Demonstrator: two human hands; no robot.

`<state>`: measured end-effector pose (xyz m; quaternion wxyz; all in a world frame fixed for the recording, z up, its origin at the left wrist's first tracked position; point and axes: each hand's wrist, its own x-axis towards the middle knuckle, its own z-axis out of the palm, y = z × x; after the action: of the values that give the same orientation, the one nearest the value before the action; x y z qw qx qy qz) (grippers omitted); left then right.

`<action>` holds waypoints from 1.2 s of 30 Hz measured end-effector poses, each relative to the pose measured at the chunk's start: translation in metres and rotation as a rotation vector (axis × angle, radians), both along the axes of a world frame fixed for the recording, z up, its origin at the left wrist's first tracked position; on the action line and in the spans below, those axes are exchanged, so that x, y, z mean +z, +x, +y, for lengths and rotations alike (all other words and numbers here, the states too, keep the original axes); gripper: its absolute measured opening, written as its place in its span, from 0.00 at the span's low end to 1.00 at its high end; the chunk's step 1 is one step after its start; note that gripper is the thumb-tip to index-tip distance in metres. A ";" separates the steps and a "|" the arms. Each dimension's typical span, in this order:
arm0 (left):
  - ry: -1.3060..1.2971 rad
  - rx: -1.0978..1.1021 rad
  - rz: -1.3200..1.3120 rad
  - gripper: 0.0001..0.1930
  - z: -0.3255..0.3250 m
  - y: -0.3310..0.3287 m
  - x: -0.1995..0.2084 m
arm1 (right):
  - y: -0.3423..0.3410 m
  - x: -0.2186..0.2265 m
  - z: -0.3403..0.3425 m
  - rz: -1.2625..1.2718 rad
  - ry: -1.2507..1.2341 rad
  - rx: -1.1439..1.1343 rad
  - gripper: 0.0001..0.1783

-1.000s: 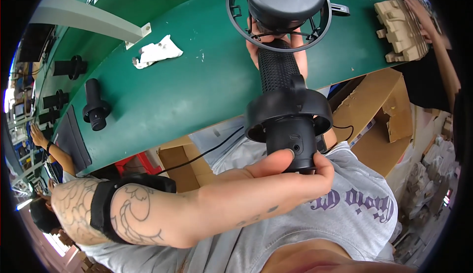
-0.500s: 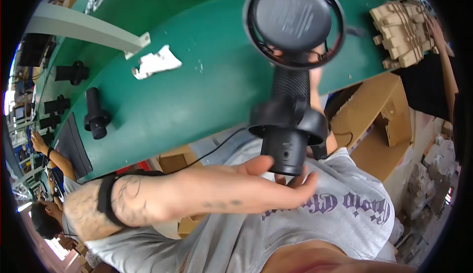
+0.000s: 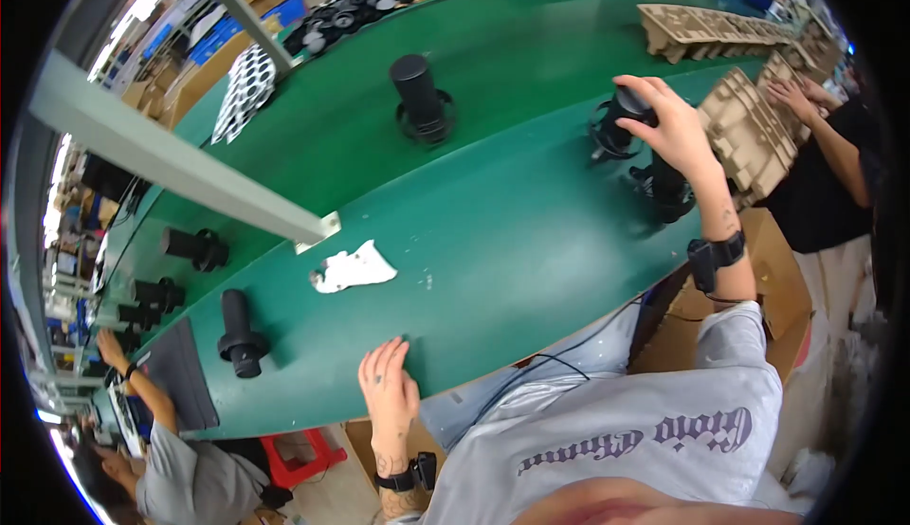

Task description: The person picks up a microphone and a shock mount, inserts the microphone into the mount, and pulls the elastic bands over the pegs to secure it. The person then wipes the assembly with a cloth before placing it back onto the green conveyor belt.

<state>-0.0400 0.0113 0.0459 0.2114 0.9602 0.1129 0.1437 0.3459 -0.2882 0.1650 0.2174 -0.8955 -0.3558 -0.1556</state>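
A long green work surface [image 3: 493, 288] carries a crumpled white scrap [image 3: 353, 267], a black cylindrical device [image 3: 239, 331] lying beside a dark mat [image 3: 182, 378], another standing upright device [image 3: 415, 84] and beige moulded trays [image 3: 711, 30].

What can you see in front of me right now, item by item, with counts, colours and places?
Ringed cylinders: at least 7, black, right, back and left
Table: 1, green, centre
Rear strip: 1, green, behind table
Crumpled piece: 1, white, on table, left of centre
Posts: at least 2, pale grey, left
Moulded trays: several, tan, right
Spotted sheet: at least 1, black and white, upper left
Round parts: several, black, top
Mat: 1, dark, table's left end
Stool: 1, red, lower left
Cardboard boxes: several, brown, right and upper left
Co-workers: at least 3, grey, black and blue clothing, left, right, top
Shirt: 1, grey, your torso
Wristbands: 2, black, your wrists
Left hand: 1, bare, table's near edge
Right hand: 1, bare, at a cylinder's top, right
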 end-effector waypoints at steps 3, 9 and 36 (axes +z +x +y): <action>-0.003 0.004 -0.029 0.22 0.002 -0.007 -0.009 | 0.004 -0.006 0.000 -0.035 0.051 -0.077 0.31; 0.146 0.054 -0.036 0.23 -0.001 -0.002 -0.022 | -0.029 -0.011 -0.021 -0.306 0.290 -0.160 0.23; 0.046 0.174 -0.239 0.15 0.001 -0.013 -0.024 | 0.044 -0.050 0.275 -0.103 0.306 0.073 0.21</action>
<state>-0.0526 0.0126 0.0220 0.1878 0.9274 0.1665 0.2774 0.3896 -0.0130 0.1147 0.3380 -0.8293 -0.3708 -0.2459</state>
